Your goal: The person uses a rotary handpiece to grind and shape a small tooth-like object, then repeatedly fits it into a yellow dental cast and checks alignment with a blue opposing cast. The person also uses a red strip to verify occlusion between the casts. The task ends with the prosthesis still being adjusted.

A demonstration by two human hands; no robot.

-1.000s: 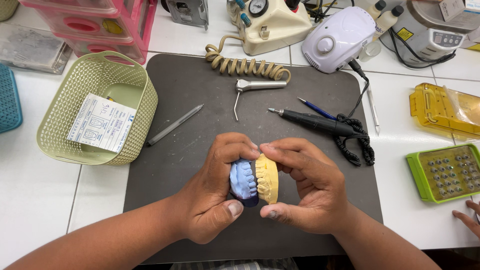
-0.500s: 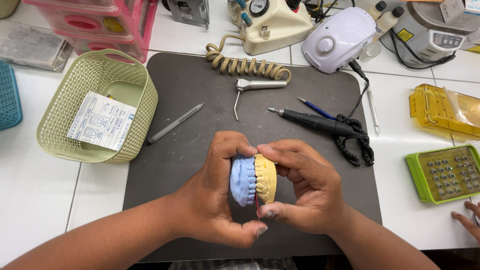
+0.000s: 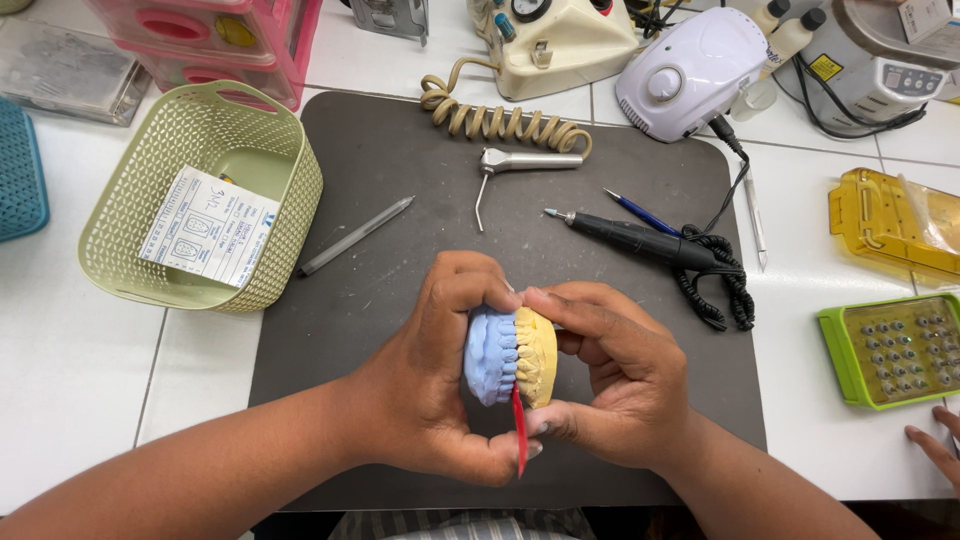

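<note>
view from above of two bare hands working over a dark mat [image 3: 400, 170] on a white tiled table [image 3: 80, 380]. the left hand [image 3: 435, 385] is curled around a blue tooth cast [image 3: 490, 352], fingers over its top and thumb under it; the right hand [image 3: 620, 385] is wrapped the same way around a yellow tooth cast [image 3: 538, 352]. both hands are closed firmly on the casts, pressing them together so that the two rows of teeth meet along an upright line, held just above the near half of the mat. a thin red strip [image 3: 518, 430] hangs down from between the casts, its lower end beside the left thumb tip; it cannot be told how far it reaches in between the teeth.

stage of work, as a judgement: the two casts are already brought together with the strip caught between them, so the bite appears closed; no marks on the teeth can be seen, and the tools on the mat lie untouched.

well apart from the hands lie a black handpiece [image 3: 640, 240] with a coiled cord, a silver angled handpiece [image 3: 520, 162], a grey pencil-like tool [image 3: 355, 236] and a blue pen [image 3: 640, 212]. a green basket [image 3: 205, 195] holding a printed slip stands on the left edge of the mat. a green tray of small bits [image 3: 895, 350] and a yellow box [image 3: 895, 225] sit on the right. another person's fingertips [image 3: 935, 440] show at the right border.
</note>
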